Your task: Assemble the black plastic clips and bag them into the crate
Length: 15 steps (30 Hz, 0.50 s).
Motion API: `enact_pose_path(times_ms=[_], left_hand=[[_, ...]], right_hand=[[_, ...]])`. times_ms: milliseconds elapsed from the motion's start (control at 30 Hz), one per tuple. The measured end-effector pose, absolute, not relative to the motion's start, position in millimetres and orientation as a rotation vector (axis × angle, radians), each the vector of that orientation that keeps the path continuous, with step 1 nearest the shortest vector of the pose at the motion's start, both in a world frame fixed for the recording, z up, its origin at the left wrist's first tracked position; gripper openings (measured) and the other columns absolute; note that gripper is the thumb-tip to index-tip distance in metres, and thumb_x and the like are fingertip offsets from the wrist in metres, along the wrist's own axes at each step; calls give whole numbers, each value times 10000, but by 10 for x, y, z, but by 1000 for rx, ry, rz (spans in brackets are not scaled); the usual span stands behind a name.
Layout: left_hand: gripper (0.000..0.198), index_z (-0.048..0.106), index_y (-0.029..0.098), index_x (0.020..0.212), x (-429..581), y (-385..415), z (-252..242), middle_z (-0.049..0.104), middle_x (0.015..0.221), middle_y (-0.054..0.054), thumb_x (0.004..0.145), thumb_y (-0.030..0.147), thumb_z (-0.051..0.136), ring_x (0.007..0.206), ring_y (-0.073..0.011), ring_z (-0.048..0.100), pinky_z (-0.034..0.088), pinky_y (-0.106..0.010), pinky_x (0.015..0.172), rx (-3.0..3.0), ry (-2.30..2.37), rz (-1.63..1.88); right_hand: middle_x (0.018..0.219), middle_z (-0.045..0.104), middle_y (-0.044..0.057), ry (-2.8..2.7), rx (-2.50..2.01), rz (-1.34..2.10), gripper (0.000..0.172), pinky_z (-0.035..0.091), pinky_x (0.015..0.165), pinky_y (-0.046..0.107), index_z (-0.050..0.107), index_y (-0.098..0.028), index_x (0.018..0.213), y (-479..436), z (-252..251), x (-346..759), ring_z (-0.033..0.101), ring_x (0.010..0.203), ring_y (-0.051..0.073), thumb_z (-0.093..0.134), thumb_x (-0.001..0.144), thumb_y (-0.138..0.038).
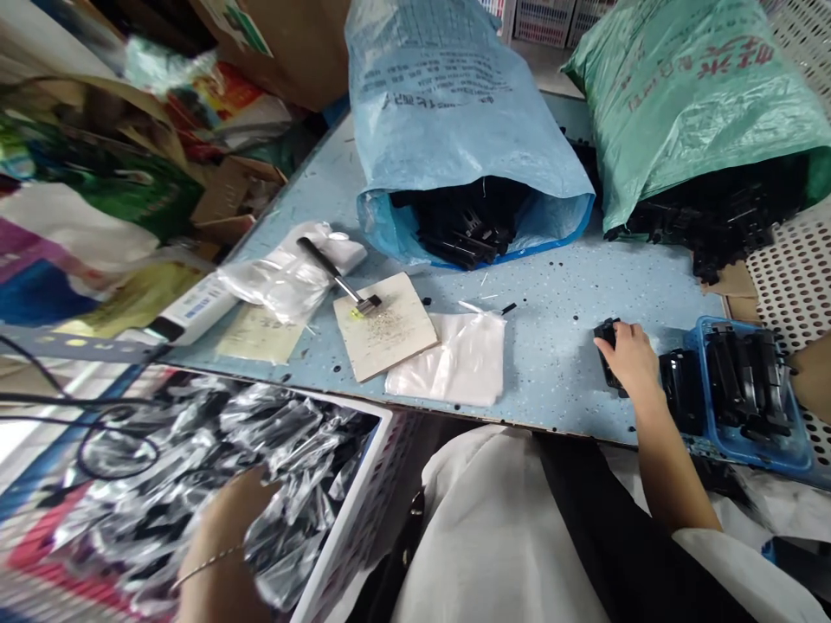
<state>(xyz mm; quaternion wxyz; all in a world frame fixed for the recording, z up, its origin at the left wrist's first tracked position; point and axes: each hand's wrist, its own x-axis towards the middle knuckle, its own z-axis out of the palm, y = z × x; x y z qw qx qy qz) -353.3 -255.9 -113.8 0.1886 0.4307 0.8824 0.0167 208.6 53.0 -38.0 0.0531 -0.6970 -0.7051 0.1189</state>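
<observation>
Blue table (551, 346): red-lettered sack (698, 117), black part (611, 378) held.

The person's right hand (628, 350) holds a black part (608, 375) on the speckled blue bench (551, 320), just beside more black pieces (681, 389) and a blue basket (803, 446) of similar ones. The left hand (250, 497), blurred, reaches into a white crate (344, 510) among clear-bagged items (260, 424); its fingers cannot be made out. Between the hands, a black-handled tool (331, 268) rests its metal head on a square board (389, 333), which overlaps plastic bags (477, 359). Behind, blue (460, 112) and green sacks (701, 104) lie open toward the person, black parts showing at their mouths.
</observation>
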Motion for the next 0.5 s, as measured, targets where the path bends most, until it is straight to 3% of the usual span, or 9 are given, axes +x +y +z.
enact_pose_path(times_ms=[100,167,233,300,367,433,500], left_hand=[[268,650,245,738,-2998,-2043,-1008,706,693,-79,779,482,532,636,-312,688,575,-418,602,1189,2589,230],[235,683,242,848,-2413,-1570,-870,732,878,-54,882,407,519,796,-259,703,588,-380,750,1385,2502,582],[180,678,212,857,-1775,-1107,-798,700,954,-78,908,311,537,871,-224,685,580,-337,801,1612,2218,902],[162,661,189,838,-1224,-740,-828,658,1056,-115,908,330,621,877,-214,668,580,-325,775,1737,2016,988],[141,657,169,842,-878,-503,-929,640,1104,-155,878,303,685,882,-240,660,580,-358,767,1783,2010,930],[84,658,166,822,-778,-382,-1040,651,1084,-160,885,220,648,893,-249,658,575,-373,788,1769,2000,852],[142,657,176,762,-864,-340,-1107,671,1031,-130,885,156,589,911,-230,661,567,-360,830,1695,1906,853]], right_hand=[[1162,613,191,-2278,-2012,410,266,489,862,453,653,-178,1172,510,-499,2009,575,1117,366,621,909,-206],[1146,616,142,-2415,-1820,464,287,497,901,441,673,-210,1165,410,-571,1914,583,1096,323,552,912,-150],[1156,612,123,-2518,-1632,503,345,496,961,450,699,-215,1148,296,-611,1851,584,1101,303,485,902,-106],[1170,615,123,-2575,-1516,532,368,494,996,468,729,-210,1083,200,-610,1843,582,1113,301,438,894,-87],[1177,625,121,-2560,-1530,546,334,507,984,469,733,-218,1034,128,-580,1880,582,1128,306,430,923,-130],[1229,610,136,-2468,-1649,499,265,530,930,462,698,-213,1104,73,-544,1942,580,1161,327,480,959,-253],[1277,585,177,-2336,-1839,461,375,543,850,454,616,-177,1243,39,-524,2016,599,1154,357,563,939,-390]])
